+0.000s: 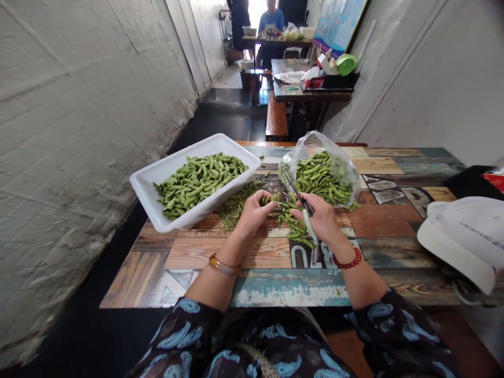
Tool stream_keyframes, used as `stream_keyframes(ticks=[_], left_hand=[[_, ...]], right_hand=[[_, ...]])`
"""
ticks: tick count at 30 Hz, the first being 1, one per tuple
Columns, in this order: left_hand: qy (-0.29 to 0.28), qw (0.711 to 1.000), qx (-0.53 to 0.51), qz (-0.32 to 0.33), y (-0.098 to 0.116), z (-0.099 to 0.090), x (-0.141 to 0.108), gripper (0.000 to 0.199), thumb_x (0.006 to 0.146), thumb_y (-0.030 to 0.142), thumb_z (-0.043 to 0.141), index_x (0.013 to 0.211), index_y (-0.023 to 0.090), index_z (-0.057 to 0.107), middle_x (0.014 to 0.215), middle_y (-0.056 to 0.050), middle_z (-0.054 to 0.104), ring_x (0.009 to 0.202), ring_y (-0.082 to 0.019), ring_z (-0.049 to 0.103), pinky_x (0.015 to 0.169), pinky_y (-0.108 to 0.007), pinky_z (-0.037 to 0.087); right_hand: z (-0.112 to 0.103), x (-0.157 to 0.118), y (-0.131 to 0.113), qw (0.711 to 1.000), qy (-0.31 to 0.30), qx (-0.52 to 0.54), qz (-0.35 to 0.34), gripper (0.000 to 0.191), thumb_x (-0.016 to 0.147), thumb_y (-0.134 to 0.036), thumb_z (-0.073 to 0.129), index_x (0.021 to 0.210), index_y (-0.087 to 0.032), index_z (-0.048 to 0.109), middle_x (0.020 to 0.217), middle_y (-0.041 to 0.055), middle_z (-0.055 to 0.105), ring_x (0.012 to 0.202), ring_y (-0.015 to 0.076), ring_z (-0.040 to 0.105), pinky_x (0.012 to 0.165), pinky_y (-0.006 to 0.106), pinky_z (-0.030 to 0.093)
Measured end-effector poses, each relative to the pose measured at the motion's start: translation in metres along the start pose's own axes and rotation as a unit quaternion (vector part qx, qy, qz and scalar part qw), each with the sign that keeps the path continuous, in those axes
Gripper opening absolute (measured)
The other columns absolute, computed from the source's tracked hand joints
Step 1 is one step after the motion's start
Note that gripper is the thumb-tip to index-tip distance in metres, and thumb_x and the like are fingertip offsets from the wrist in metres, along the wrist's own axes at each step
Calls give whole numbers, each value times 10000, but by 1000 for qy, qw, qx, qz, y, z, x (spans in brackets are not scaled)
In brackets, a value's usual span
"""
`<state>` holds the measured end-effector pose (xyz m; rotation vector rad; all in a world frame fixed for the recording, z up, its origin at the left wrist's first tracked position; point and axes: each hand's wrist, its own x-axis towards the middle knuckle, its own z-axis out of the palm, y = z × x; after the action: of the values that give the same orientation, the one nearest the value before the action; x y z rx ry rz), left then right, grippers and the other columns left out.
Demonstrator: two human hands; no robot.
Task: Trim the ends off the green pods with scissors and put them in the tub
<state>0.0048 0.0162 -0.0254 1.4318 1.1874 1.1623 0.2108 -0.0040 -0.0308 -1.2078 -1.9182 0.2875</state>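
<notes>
Several green pods are pinched in my left hand [255, 210], over the middle of the patterned table [220, 252]. My right hand [319, 216] grips dark-bladed scissors [295, 188], whose blades point up and to the left. Beneath and between the hands lies a loose heap of pods [293, 223]. Left of them, a white tub [157, 212] holds many pods [200, 181]. Small green trimmings [238, 206] are piled against the tub's right side. Behind my right hand, a clear plastic bag [317, 140] stands open with more pods [325, 178] inside.
A white cap [464, 236] rests at the table's right edge, beside a black item [468, 181]. Farther back are a bench [276, 115] and a second table [293, 93] with a green bowl [346, 64]. Two people are at the far end. A rough wall runs along the left.
</notes>
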Motion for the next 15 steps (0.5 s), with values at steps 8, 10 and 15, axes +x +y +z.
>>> stream_keyframes(ticks=[8,10,15], left_hand=[[-17,984,-159,-80,21,3,-10,315,706,366,774,925,154,696,745,20,618,545,-54,439,531,-197,352],[-14,985,-152,-78,21,3,-10,304,730,399,753,908,157,708,718,22,613,534,-53,438,519,-193,348],[-5,987,-141,-70,21,3,-11,286,712,396,770,865,160,715,709,23,610,529,-50,442,498,-183,346]], right_hand=[[0,-2,-4,999,-36,9,-31,452,823,-417,724,1197,-190,611,997,97,683,875,243,667,784,382,564],[0,-2,-5,998,-46,11,-35,451,822,-412,724,1201,-196,609,1010,98,677,884,244,664,788,386,566],[0,-2,-7,997,-70,26,-34,470,807,-408,738,1201,-185,615,1032,110,671,868,237,659,783,386,569]])
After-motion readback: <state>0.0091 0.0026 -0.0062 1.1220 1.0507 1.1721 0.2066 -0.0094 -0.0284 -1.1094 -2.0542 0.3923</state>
